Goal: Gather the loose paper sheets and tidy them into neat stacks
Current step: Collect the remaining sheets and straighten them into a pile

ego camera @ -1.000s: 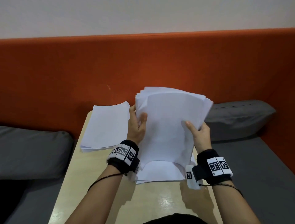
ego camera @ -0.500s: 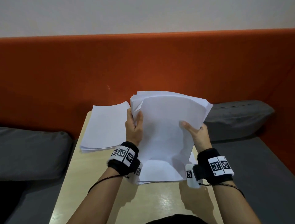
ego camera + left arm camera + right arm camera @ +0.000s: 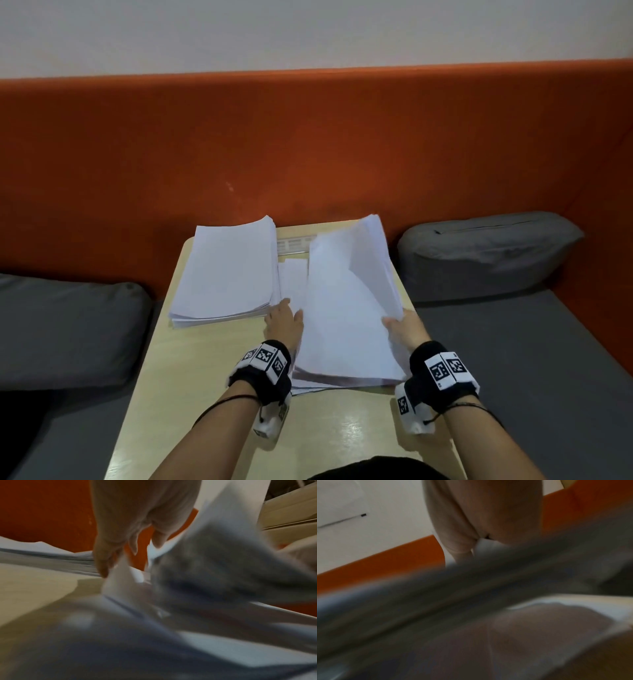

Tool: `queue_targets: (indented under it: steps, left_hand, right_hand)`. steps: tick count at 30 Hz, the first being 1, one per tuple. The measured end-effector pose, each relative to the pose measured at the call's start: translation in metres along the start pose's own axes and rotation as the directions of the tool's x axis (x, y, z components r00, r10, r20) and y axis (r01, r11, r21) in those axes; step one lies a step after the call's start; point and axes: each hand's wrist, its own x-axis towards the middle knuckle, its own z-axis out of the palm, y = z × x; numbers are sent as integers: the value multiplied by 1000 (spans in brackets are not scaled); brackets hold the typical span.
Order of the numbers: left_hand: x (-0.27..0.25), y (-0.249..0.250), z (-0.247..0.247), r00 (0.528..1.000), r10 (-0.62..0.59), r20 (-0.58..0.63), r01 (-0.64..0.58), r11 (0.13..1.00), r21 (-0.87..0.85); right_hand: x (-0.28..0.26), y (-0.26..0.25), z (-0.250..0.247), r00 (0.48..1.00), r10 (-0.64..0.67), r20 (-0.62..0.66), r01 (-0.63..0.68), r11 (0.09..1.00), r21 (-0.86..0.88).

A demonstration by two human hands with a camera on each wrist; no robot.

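Hands (image 3: 342,325) on tilted paper bundle (image 3: 346,308)

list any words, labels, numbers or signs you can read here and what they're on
No readable words, numbers or brands in any view.
Left wristband: black-and-white square code tags, patterns only, no letters.
Right wristband: the same kind of code tags, no letters.
Stack of paper and held sheets: blank on the faces shown.
Both wrist views: too blurred to show any text.

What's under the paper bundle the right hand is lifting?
Under the lifted bundle, a few flat sheets lie on the table, their edges poking out at the near left. The bundle hides the rest. The right hand grips its right edge.
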Motion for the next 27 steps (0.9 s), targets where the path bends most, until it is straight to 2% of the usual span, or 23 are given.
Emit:
queue_targets:
  steps: [3,7,11,15,21,27]
  left_hand:
    - [-5,-1,1,993,-54,101,43,993,109]
    - [-7,4,-5,987,-65,147,37,982,185]
    - [-9,6,-5,962,-78,263,-23,932,363]
    - [-25,10,-3,925,-98,367,-80,894,441]
    - [-34,10,-4,916,-82,393,-117,881,459]
    - [-29,6,-3,912,-73,404,-109,906,409]
  right_hand:
    - [-1,4,9,998,65,0,-62,962,-265]
    - [0,-2,16,999,44,-27,-52,916,-398]
    - [-1,-7,25,1000,-9,-24,-3,890,-457]
    - [-4,-4,30,999,-14,-31,-4,868,-497]
    - [-16,-9,35,993,-116,-15,83,794,-603]
    - [-27,-12,41,984,-168,-59,98,788,-608]
